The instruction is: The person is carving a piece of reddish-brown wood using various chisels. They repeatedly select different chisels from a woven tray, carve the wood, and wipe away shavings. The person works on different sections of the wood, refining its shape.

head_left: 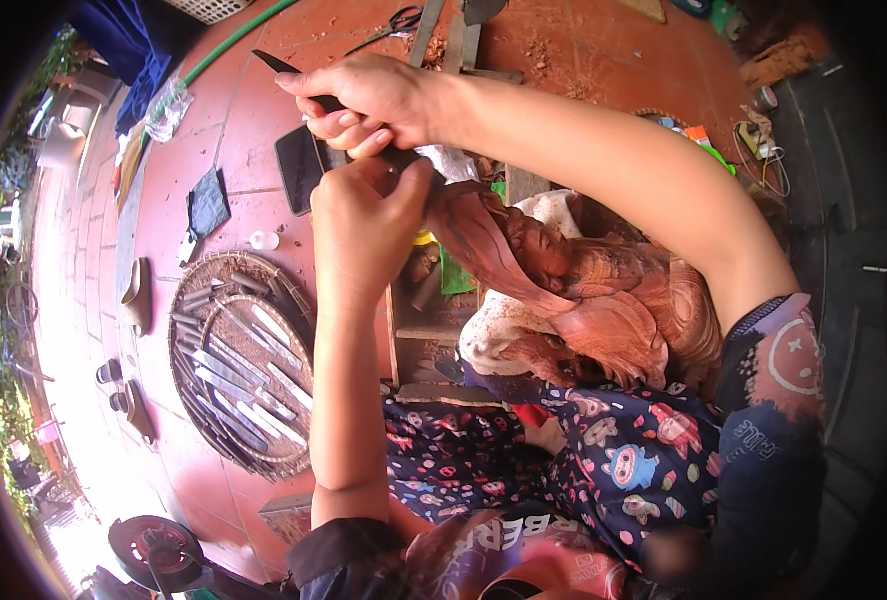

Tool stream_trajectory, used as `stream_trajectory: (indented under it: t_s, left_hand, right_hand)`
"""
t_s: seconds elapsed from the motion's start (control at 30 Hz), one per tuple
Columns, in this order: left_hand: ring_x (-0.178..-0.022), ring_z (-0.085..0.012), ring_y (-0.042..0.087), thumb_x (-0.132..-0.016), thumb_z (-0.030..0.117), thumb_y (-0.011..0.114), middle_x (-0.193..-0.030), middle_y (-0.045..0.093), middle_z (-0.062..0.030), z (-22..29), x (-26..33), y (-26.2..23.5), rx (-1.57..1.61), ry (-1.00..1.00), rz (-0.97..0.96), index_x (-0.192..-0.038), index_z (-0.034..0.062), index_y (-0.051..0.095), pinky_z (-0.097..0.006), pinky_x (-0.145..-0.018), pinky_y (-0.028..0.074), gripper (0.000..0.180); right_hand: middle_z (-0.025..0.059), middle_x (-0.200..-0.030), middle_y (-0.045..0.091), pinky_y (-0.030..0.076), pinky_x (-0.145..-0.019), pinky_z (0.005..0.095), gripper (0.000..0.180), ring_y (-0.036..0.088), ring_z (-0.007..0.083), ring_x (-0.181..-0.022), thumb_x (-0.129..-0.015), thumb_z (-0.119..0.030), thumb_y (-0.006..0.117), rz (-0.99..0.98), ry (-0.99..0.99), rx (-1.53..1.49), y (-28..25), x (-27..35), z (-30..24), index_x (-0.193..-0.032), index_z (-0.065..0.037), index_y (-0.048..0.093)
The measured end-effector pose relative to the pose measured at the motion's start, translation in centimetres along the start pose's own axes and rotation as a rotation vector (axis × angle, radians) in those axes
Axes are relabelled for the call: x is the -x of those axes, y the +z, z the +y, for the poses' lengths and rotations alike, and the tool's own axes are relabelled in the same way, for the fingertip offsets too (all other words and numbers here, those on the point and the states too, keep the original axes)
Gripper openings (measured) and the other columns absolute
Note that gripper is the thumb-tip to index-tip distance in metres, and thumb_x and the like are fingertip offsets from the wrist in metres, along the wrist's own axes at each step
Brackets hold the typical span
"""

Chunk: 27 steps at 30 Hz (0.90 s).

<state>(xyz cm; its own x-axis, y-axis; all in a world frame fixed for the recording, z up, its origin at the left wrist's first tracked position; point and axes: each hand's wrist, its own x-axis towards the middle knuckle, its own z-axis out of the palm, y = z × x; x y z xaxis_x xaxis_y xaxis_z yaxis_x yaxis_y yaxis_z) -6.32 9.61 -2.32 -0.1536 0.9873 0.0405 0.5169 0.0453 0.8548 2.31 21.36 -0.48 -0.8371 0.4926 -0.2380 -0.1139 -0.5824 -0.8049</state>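
Note:
My right hand (389,100) is closed around a thin dark strip with a pointed end (277,62), which sticks out past the fingers to the left; whether it is a blade or abrasive sheet I cannot tell. Just below, my left hand (369,215) is closed too, its thumb against a dark piece between the two hands. What that hand grips is mostly hidden. Close to its right side begins a reddish-brown wooden carving (604,290) with a carved face and flowing folds. The carving lies tilted across my lap, with white cloth (489,335) under it.
On the left stands a round woven tray (189,400) of several long carving tools. Nearby lie a phone (299,170), a dark blue cloth piece (208,203) and sandals (137,298). Scissors (394,24), a green hose (229,48) and wood chips (549,55) are at the far side.

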Motion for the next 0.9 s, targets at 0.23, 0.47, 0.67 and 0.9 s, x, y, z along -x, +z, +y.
stream_trajectory:
  t_s: [0.23, 0.47, 0.67, 0.9]
  left_hand:
    - [-0.058, -0.0277, 0.070, -0.077, 0.033, 0.083, -0.064, 0.070, -0.0173, -1.7, -0.9, 0.4, 0.205, -0.086, -0.072, -0.072, -0.0052, 0.072, -0.036, -0.062, 0.054, 0.040]
    - [-0.053, -0.0247, 0.067, -0.081, 0.030, 0.082, -0.060, 0.066, -0.0179, -1.9, -0.7, 0.7, 0.217, -0.044, -0.047, -0.072, -0.0068, 0.070, -0.038, -0.060, 0.052, 0.040]
    - [-0.056, -0.0227, 0.068, -0.085, 0.023, 0.079, -0.061, 0.067, -0.0179, 0.5, 2.2, 1.2, 0.152, 0.111, 0.064, -0.075, -0.0074, 0.070, -0.038, -0.059, 0.051, 0.033]
    - [-0.059, -0.0366, 0.067, -0.085, 0.022, 0.080, -0.065, 0.065, -0.0239, 1.0, 3.3, 0.7, 0.040, 0.214, 0.162, -0.072, -0.0079, 0.067, -0.042, -0.059, 0.051, 0.035]
  right_hand:
    - [-0.0056, -0.058, 0.036, 0.017, -0.032, 0.0177, 0.040, 0.022, 0.0004, -0.040, -0.108, -0.039, 0.053, 0.022, -0.046, -0.041, -0.4, -0.6, 0.4, -0.080, -0.011, 0.047]
    - [-0.0058, -0.060, 0.037, 0.017, -0.033, 0.0190, 0.039, 0.023, 0.0010, -0.042, -0.108, -0.040, 0.052, 0.101, 0.016, -0.036, -0.1, -0.8, 0.5, -0.082, -0.012, 0.046]
    - [-0.0058, -0.058, 0.035, 0.018, -0.033, 0.0189, 0.041, 0.024, 0.0004, -0.041, -0.107, -0.042, 0.054, 0.093, 0.142, 0.186, 1.5, 1.6, -0.4, -0.081, -0.011, 0.048]
    - [-0.0063, -0.056, 0.036, 0.018, -0.033, 0.0191, 0.043, 0.026, 0.0001, -0.040, -0.105, -0.044, 0.059, 0.033, 0.115, 0.228, 2.7, 2.3, -0.7, -0.081, -0.011, 0.049]
